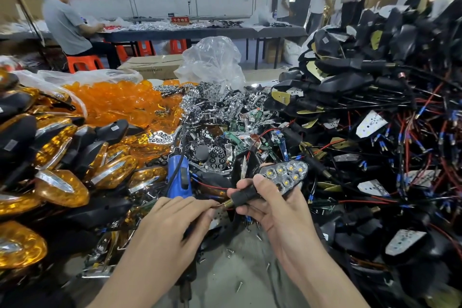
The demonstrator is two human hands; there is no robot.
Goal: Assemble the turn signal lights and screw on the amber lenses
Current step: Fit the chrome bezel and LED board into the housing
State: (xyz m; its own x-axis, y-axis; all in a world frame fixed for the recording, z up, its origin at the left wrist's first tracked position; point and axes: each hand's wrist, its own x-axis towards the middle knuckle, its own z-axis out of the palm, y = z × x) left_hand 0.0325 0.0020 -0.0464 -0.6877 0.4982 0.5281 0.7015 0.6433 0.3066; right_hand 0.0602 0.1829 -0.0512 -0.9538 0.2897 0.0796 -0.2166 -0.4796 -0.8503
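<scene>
At lower centre of the frame, the right hand (pixel 275 210) grips a still lensless turn signal light (pixel 285 175) by its stem, the left hand (pixel 175 217) pinching its threaded end, while amber lenses (pixel 112 100) wait at upper left.

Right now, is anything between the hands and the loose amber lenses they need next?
Yes. The right hand grips the light by its stem; the left hand pinches its threaded end. The blue screwdriver and a heap of finished lights lie between them and the lens pile.
</scene>
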